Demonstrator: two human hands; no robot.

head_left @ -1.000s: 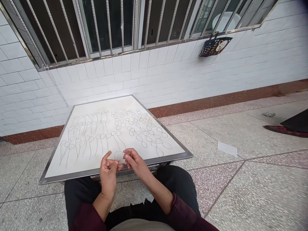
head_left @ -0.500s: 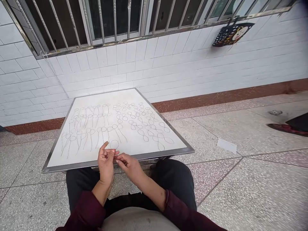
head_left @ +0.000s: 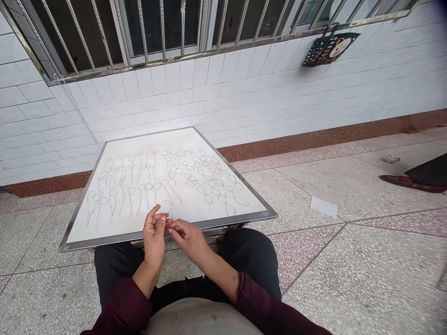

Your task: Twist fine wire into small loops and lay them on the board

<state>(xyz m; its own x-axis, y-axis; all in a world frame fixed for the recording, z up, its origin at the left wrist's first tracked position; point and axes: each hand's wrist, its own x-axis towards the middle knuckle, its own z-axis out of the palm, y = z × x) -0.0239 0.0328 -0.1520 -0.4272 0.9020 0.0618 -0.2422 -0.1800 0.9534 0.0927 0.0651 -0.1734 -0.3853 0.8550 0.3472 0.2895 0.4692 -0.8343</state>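
Observation:
A white board with a metal rim rests low in front of my knees. Rows of thin dark thread loops lie on it: single loops with tails on the left, figure-eight shapes on the right. My left hand and my right hand meet over the board's near edge. Both pinch one thin thread whose round loop stands just above my fingertips. My left index finger sticks up beside the loop.
A white tiled wall with a barred window rises behind the board. A dark basket hangs from the sill at upper right. Another person's shoe rests on the speckled floor at far right, near a scrap of paper.
My hands dropped slightly toward the board's near edge and drew closer together; the loop between them became smaller. The view shifted a little.

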